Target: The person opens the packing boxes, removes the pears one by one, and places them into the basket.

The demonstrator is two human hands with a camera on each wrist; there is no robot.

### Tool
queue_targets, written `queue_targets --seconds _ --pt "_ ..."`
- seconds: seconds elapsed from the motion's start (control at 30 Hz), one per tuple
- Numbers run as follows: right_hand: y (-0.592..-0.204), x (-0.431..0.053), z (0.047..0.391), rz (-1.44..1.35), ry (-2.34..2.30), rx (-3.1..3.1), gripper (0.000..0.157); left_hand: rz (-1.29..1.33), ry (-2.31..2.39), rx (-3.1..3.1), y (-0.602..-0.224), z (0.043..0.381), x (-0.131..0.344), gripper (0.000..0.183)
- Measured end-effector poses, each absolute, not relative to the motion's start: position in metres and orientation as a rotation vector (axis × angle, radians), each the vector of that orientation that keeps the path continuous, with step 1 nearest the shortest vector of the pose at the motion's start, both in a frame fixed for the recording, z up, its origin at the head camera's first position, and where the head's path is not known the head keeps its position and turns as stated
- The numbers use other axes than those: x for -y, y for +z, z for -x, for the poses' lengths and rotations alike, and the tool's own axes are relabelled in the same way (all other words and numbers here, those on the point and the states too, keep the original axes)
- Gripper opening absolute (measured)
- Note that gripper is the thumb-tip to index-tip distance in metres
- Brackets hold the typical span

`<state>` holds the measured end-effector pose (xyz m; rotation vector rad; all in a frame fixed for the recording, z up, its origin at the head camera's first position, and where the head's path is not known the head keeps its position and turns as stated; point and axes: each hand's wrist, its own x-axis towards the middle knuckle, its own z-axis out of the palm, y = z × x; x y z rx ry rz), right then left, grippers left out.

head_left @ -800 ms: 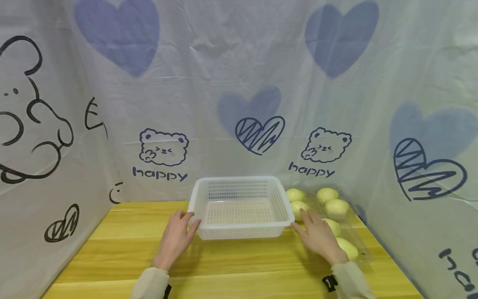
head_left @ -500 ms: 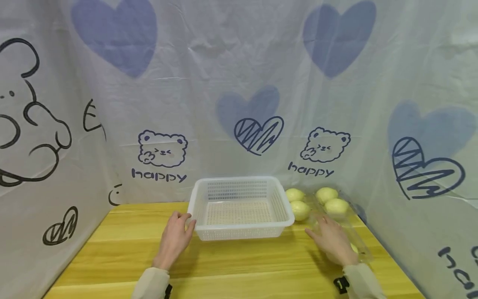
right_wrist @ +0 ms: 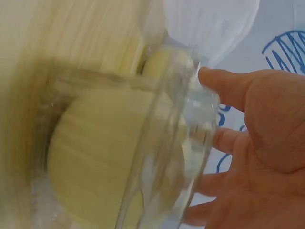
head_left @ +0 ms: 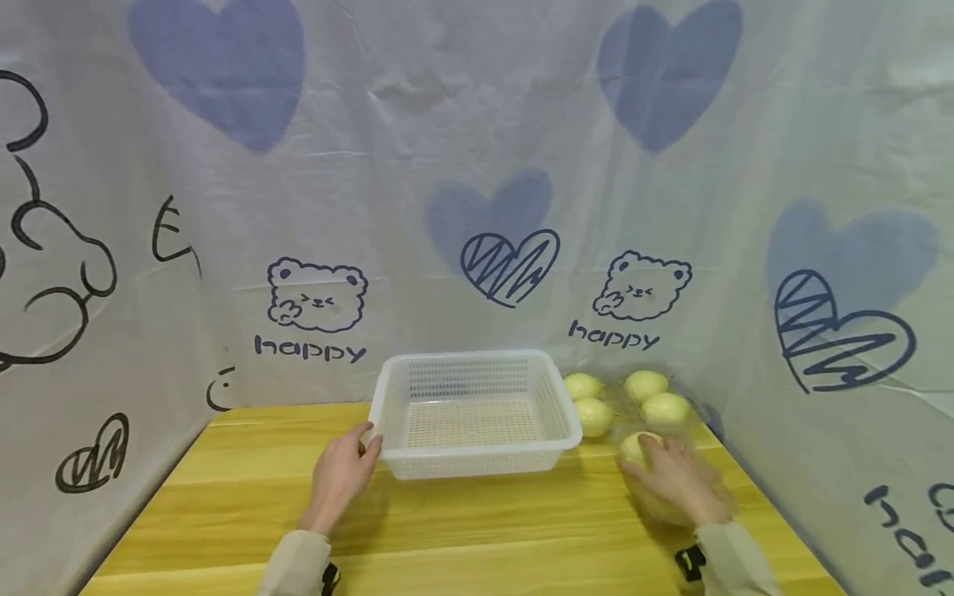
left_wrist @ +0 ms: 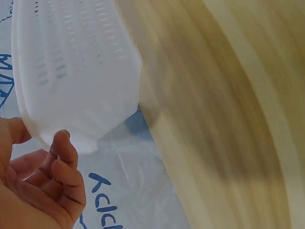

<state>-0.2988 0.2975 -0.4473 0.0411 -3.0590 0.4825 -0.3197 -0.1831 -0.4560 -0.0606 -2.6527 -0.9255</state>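
While your right hand (head_left: 676, 478) has loose fingers (right_wrist: 214, 183) at the clear container (right_wrist: 206, 105), hasty pinching could skid it; your relaxed left hand (head_left: 339, 473) could nudge the basket (head_left: 477, 463).

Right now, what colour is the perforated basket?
The perforated basket is white, seen best in the head view.

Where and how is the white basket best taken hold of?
Likely by its left rim, coming from the left: the basket stands upright, its rim projecting past inward-sloping walls, while yellow fruits sit close to the right side.
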Motion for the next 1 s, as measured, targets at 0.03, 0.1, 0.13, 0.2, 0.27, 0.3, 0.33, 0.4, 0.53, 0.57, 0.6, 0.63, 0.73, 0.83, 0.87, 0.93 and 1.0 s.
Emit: queue_targets --seconds 0.03,0.1,0.13,0.2,0.27,0.3,0.33,0.4,0.53,0.57,0.6,0.63,0.73,0.83,0.87,0.93,1.0 --pt "-0.446 -0.299 0.298 -0.017 0.487 3.077 0.075 0.055 -0.942 2.65 -0.456 0.319 0.184 0.044" --pt "-0.443 -0.301 0.295 0.023 0.491 3.119 0.075 0.052 -0.981 2.638 -0.459 0.318 0.185 0.044" --pt "-0.442 -0.303 0.294 0.056 0.494 3.146 0.076 0.05 -0.997 2.631 -0.46 0.317 0.185 0.045" --pt "-0.445 -0.306 0.291 0.054 0.504 3.162 0.076 0.044 -1.017 2.615 -0.463 0.316 0.183 0.045" --pt "-0.448 -0.307 0.288 0.039 0.496 3.164 0.074 0.028 -1.029 2.598 -0.467 0.315 0.183 0.044" --pt "-0.45 -0.307 0.287 0.032 0.498 3.162 0.073 0.018 -1.023 2.59 -0.468 0.315 0.182 0.044" --pt "-0.451 -0.306 0.286 0.026 0.501 3.16 0.073 0.01 -1.016 2.584 -0.468 0.315 0.182 0.043" --pt "-0.453 -0.304 0.284 0.014 0.496 3.152 0.072 0.003 -1.0 2.574 -0.469 0.316 0.181 0.041" --pt "-0.452 -0.298 0.281 -0.013 0.47 3.136 0.069 0.023 -0.98 2.559 -0.466 0.319 0.181 0.039" --pt "-0.451 -0.296 0.28 -0.019 0.459 3.132 0.068 0.027 -0.97 2.555 -0.465 0.32 0.181 0.038" --pt "-0.451 -0.293 0.279 -0.03 0.448 3.129 0.068 0.029 -0.953 2.553 -0.464 0.32 0.182 0.038" --pt "-0.45 -0.289 0.277 -0.038 0.437 3.128 0.067 0.027 -0.937 2.552 -0.463 0.321 0.182 0.038" --pt "-0.45 -0.277 0.273 -0.063 0.415 3.133 0.068 0.009 -0.876 2.548 -0.462 0.323 0.183 0.038" --pt "-0.45 -0.265 0.267 -0.085 0.399 3.135 0.07 0.008 -0.835 2.548 -0.462 0.324 0.183 0.037" --pt "-0.45 -0.261 0.265 -0.092 0.394 3.132 0.07 0.013 -0.831 2.546 -0.462 0.325 0.183 0.037" --pt "-0.449 -0.255 0.261 -0.105 0.379 3.128 0.071 0.027 -0.822 2.545 -0.463 0.326 0.182 0.037" --pt "-0.449 -0.25 0.257 -0.119 0.36 3.123 0.07 0.054 -0.79 2.545 -0.465 0.326 0.182 0.036"
